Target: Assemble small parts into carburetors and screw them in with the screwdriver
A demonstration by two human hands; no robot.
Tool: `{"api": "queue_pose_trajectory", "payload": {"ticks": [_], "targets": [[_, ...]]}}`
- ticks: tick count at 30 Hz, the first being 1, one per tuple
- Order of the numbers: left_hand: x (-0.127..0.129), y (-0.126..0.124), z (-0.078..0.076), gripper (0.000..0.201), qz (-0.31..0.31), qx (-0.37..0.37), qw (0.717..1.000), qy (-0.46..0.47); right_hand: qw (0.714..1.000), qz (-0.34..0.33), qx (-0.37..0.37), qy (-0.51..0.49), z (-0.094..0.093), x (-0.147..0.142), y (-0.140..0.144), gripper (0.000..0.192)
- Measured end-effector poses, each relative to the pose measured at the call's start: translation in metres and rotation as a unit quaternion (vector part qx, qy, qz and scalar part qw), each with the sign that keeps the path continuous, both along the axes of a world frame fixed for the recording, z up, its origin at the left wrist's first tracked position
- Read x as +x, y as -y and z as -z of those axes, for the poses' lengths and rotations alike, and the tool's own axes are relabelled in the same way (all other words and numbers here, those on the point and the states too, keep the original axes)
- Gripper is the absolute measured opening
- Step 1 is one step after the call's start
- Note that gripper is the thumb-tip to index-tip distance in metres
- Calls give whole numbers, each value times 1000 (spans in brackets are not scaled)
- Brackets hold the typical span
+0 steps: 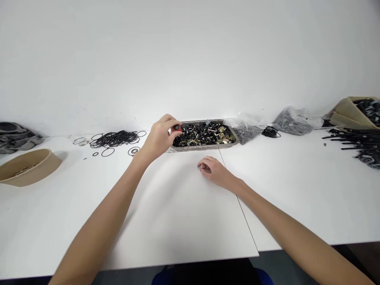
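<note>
At tray [234,139] left rim: left hand [158,136] fingers pinch black part [177,127]; right hand [214,170] curled loosely on bare tabletop [178,213].

**Hidden, cropped, unresolved**

Left hand [158,136]: pinches a small dark part [177,127], mostly covered by fingertips; shape unreadable. Right hand [214,170]: curled on the table [178,213], palm side hidden, contents cannot be told. Tray [234,138]: contents too small and tangled to separate; near-left corner hidden behind the left hand. Tan bowl [32,166]: cut by left edge, contents too small. Dark heap [14,134] far left: cropped, unidentifiable. Cardboard box [353,113] and black rods [356,140]: cut by right edge. Both forearms leave the bottom edge.
</note>
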State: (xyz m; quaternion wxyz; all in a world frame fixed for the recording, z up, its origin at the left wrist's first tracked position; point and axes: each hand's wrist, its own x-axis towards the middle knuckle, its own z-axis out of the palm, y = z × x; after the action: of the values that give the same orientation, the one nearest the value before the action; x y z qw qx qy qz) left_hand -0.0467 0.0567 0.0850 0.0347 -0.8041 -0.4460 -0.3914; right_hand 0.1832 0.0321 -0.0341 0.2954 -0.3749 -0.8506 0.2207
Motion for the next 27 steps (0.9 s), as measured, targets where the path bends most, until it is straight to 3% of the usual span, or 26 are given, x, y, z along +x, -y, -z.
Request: {"api": "queue_pose_trajectory", "payload": {"ticks": [9, 17, 27], "targets": [[-5, -12, 15, 16, -4, 8, 1000, 0, 1000, -5, 0, 4, 0, 1, 0, 15], [-1, -7, 11, 14, -8, 11, 1000, 24, 1000, -9, 1, 10, -1, 1, 0, 15], [-6, -18, 30, 14, -23, -65, 997, -16, 1000, -13, 7, 18, 3, 3, -2, 14]]}}
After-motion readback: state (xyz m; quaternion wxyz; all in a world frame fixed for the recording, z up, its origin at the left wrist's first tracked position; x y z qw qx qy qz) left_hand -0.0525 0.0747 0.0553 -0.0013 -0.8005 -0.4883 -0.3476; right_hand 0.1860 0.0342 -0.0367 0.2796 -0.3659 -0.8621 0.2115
